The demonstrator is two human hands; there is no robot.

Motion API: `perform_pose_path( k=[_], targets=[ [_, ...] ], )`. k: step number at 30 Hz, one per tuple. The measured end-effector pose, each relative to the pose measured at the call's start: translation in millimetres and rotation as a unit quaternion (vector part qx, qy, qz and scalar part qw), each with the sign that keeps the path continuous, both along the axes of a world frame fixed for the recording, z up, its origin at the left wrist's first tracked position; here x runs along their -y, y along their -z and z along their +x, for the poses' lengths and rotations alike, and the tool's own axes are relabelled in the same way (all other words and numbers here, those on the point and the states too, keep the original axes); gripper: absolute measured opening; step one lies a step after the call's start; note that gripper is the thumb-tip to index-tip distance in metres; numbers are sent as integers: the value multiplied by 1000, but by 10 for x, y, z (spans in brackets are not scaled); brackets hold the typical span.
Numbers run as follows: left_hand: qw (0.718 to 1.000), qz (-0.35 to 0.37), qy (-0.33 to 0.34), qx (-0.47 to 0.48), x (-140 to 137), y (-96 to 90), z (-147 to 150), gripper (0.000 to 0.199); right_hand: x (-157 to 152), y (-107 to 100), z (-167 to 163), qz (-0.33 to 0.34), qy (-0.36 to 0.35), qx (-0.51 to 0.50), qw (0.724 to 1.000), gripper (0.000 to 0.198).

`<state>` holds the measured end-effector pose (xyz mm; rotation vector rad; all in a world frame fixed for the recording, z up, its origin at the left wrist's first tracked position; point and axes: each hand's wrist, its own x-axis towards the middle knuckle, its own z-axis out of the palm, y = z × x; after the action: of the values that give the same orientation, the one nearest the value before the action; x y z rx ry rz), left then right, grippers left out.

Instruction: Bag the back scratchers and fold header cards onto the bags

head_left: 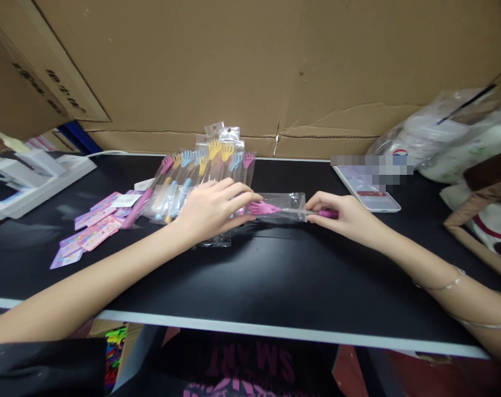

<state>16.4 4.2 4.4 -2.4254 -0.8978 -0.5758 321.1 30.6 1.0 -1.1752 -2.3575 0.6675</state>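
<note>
A pink back scratcher (267,208) with a hand-shaped head lies sideways between my hands, its head and part of its metal rod within a clear plastic bag (294,199). My left hand (217,207) is closed on the bag's left end, close to the claw. At the bag's right edge, my right hand (339,210) pinches the scratcher near its dark pink handle; the fingers also touch the bag's edge. Behind my left hand lies a pile of bagged back scratchers (200,160) in pink, blue and yellow, partly hidden by that hand.
Several colourful cards (95,226) lie left on the black table (267,281). A white power strip (43,182) stands at far left. A phone (374,198) lies right, near a bagged cup (424,138) and a brown-strapped bag (490,204). Cardboard (242,66) walls the back.
</note>
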Motion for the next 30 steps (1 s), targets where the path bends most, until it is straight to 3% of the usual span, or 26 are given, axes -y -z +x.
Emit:
perform_pose_path(
  k=[12,30],
  targets=[
    [999,-25,27,24,-38,10,-21,28,27,53,-3,81,16,10,997,19],
    [992,-75,79,58,-11,87,32,36,84,131,-33,171,18,18,985,13]
  ],
)
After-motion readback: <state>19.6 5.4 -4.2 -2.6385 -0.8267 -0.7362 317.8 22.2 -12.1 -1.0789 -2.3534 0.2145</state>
